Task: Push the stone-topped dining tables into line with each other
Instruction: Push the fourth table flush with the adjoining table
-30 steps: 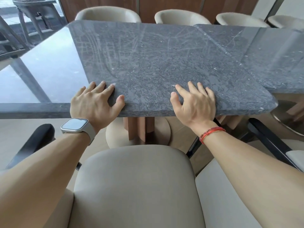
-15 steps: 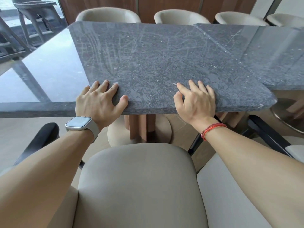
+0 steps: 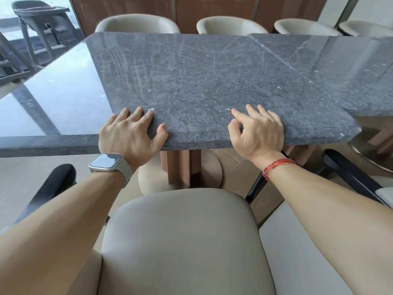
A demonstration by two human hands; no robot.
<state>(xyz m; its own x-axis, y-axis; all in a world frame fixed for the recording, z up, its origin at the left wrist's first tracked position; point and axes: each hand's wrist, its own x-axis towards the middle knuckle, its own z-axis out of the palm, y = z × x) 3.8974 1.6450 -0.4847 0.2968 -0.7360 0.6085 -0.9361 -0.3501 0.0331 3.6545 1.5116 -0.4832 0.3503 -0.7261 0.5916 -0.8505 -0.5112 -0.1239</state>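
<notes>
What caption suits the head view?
Left hand and right hand press the near edge of the middle table, angled out of line with the right table.

The left forearm [image 3: 63, 220] rose from the lower left corner of the frame and the right forearm [image 3: 329, 209] from the lower right, both bare and angled in toward the middle. The left hand [image 3: 129, 135], left of centre, lay palm down over the near edge of the stone table top [image 3: 212, 81]. Its fingers were spread and nearly straight, with the thumb splayed to the right. A smartwatch [image 3: 105, 162] sat on that wrist. The right hand [image 3: 258, 133], right of centre, rested likewise on the same edge, fingers fanned, index finger stretched forward, thumb bent at the rim. A red cord bracelet [image 3: 276, 165] circled its wrist.
</notes>
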